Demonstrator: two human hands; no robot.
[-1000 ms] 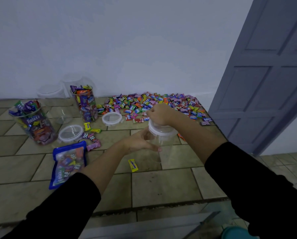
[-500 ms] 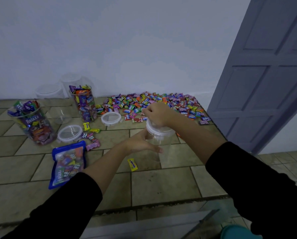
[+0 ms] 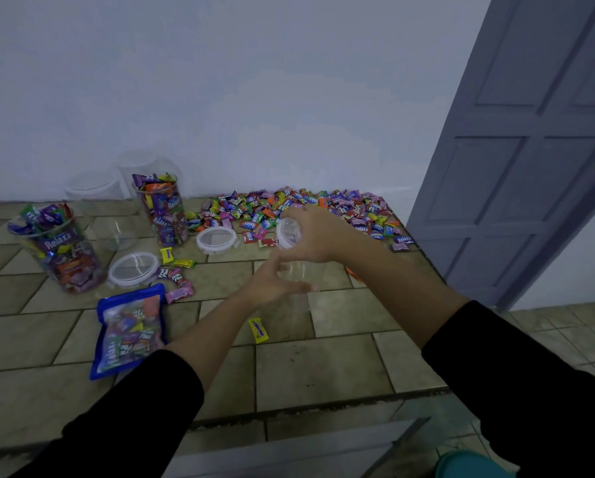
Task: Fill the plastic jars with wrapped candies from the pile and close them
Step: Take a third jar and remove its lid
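- At the far left of the tiled counter stands a filled jar, still uncapped. The near lid lies just to its right.
- A blue candy bag lies flat in front of them.
- A taller filled jar stands further back, with the far lid to its right.
- My left hand holds the empty jar from its left side, thumb raised and fingers laid across its front wall.
- My right hand is just above, fingers curled round the held lid. The lid is tilted on edge, clear of the jar's mouth.
- The candy pile lies behind both hands along the wall, spreading right toward the door.
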